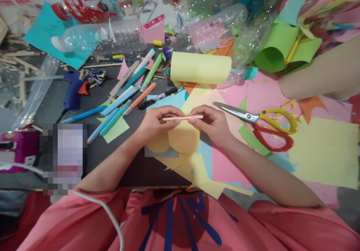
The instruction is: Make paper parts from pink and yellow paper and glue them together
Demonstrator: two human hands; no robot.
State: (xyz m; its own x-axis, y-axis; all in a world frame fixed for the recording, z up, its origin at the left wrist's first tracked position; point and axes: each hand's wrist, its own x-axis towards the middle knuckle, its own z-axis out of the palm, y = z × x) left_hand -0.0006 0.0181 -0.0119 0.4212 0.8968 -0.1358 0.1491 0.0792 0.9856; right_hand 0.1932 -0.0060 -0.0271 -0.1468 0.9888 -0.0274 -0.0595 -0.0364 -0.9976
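Observation:
My left hand [164,121] and my right hand [210,123] meet in front of me, fingers closed in a pinch on a thin, pale wooden stick [184,118]. It lies level across both sets of fingertips; my fingers hide parts of it. Below the stick, rounded yellow-orange paper pieces [184,140] rest on other coloured sheets. Scissors [251,118] with one yellow and one red handle lie open to the right of my right hand. Beyond my left hand are a black marker [159,98] and several coloured felt pens [140,98].
A yellow paper tube [201,68] lies behind my hands, with clear plastic bottles [104,35] further back. At left are a blue glue gun [73,90], wood scraps and a blurred-out phone-like object [70,150]. Another person's arm [323,71] reaches in from the right over pink paper.

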